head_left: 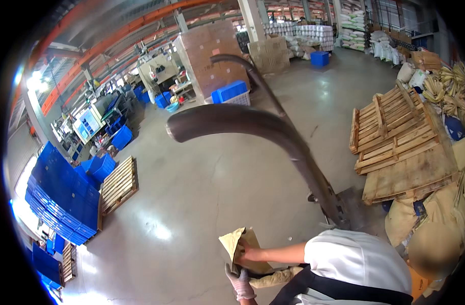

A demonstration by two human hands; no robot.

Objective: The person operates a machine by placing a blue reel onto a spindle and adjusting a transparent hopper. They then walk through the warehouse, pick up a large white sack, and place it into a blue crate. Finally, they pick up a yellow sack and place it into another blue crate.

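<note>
A tan bag [231,239], apparently of stiff paper, is held at waist height, low in the view near the middle. My bare right hand [248,252] comes in from the right out of a white sleeve; its fingers grip the bag's fold, with the tips hidden inside. Below, my left hand [238,284], in a pale glove with a pinkish cuff, closes on the bag's lower edge. A crumpled cream cloth-like piece [277,277] lies between the bag and a black apron [306,287].
Close in front rises a dark brown curved tube handle [232,121], with a second bent tube [263,84] behind. Wooden pallets [395,137] and beige sacks [403,221] stand right. Blue crates [59,193] and another pallet [119,185] stand left. A large carton [214,61] is farther back.
</note>
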